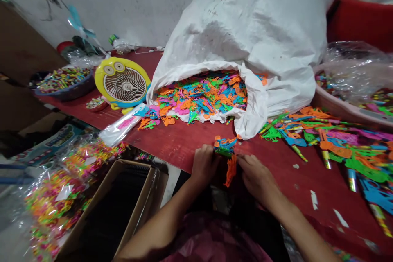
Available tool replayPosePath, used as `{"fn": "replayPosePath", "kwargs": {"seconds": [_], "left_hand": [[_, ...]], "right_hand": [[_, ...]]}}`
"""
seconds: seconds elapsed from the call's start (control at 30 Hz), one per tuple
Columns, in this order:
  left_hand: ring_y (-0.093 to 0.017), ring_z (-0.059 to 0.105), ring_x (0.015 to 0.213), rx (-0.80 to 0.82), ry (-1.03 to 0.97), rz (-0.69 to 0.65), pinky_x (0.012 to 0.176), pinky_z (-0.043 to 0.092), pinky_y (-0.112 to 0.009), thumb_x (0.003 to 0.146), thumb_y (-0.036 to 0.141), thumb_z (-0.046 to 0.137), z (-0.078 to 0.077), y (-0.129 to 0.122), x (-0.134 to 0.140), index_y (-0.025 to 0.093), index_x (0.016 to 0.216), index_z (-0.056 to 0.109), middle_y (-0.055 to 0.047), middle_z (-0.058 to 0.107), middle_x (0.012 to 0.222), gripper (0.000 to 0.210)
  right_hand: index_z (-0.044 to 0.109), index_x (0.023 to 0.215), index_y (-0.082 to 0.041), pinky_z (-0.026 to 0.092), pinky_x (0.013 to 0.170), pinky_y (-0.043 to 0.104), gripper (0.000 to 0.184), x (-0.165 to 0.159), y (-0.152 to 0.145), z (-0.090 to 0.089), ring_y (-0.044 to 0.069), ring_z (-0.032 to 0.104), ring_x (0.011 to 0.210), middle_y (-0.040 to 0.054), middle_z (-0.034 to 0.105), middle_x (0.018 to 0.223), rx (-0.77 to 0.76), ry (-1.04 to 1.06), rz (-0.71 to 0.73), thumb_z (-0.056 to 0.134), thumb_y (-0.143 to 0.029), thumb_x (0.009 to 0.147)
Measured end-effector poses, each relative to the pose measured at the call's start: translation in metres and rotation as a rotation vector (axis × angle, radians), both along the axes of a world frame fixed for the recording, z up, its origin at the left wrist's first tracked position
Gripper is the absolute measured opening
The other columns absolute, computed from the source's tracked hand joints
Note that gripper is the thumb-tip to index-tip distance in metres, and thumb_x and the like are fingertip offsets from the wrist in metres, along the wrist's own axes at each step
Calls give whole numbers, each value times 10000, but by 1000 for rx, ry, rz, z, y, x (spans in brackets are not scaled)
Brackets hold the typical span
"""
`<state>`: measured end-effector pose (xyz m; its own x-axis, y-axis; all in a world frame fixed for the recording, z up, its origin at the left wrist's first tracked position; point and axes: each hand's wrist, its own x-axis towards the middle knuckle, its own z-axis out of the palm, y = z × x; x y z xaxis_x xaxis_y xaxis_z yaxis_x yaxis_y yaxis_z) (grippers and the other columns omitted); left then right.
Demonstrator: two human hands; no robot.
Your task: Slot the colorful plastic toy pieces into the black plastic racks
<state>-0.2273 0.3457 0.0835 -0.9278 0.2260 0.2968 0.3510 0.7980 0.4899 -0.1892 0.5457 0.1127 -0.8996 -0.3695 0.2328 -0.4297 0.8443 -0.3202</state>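
Note:
My left hand (203, 164) is at the front edge of the red table, its fingers curled inward and partly hidden; what they hold I cannot make out. To its right, my right hand (258, 176) has its fingers closed at an orange plastic toy piece (231, 171) that hangs down between the hands. Just above, a small pile of blue, green and orange plastic pieces (226, 145) lies at the table's edge, close to the left fingertips. Behind it, a big white sack (254, 41) lies open toward me, full of loose colourful plastic toy pieces (202, 94).
The red table (184, 141) carries a yellow cartoon fan (125, 84), a clear plastic bag (121, 125) and a basin of small items (64, 80). Toys with patterned tubes (331, 143) spread at right beside a pink tub (353, 102). A cardboard box (147, 188) stands lower left.

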Motion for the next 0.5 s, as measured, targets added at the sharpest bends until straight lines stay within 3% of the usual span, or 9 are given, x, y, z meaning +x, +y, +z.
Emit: {"fn": "replayPosePath", "kwargs": {"seconds": [0.1, 0.2, 0.27, 0.4, 0.5], "left_hand": [[-222, 559, 850, 15, -2, -4, 705, 360, -328, 919, 311, 603, 0, 0, 0, 202, 915, 550, -43, 616, 907, 121], [-214, 555, 851, 70, -13, 9, 716, 363, -323, 913, 292, 612, -2, 0, 0, 207, 930, 553, -33, 618, 912, 106], [-208, 553, 842, 96, -24, 26, 719, 363, -321, 904, 282, 622, -2, 0, 0, 206, 915, 552, -31, 614, 903, 104], [-202, 551, 838, 105, -71, 31, 713, 355, -317, 902, 310, 626, 0, -1, 0, 207, 868, 559, -26, 612, 882, 128], [-197, 555, 854, 122, -126, -5, 717, 348, -308, 898, 363, 631, 5, -4, -4, 206, 830, 582, -19, 619, 869, 179]], "right_hand": [[527, 1271, -160, 470, 890, 383, 441, -1, 6, 5, 245, 550, 1031, 107, 626, 1133, -68, -74, 73, 504, -91, 836], [601, 1087, -174, 485, 800, 368, 222, -2, 7, 5, 241, 566, 957, 98, 648, 1027, -132, -76, 82, 531, -162, 876], [617, 1048, -184, 486, 815, 371, 185, -2, 8, 3, 236, 581, 972, 97, 659, 1026, -225, -41, 79, 517, -174, 893], [653, 1039, -205, 493, 850, 347, 191, -9, 16, 0, 209, 616, 980, 82, 664, 1051, -488, -55, -42, 519, -266, 918], [689, 955, -203, 500, 774, 319, 215, -19, 28, -5, 202, 633, 866, 62, 681, 932, -564, -154, -156, 581, -372, 877]]}}
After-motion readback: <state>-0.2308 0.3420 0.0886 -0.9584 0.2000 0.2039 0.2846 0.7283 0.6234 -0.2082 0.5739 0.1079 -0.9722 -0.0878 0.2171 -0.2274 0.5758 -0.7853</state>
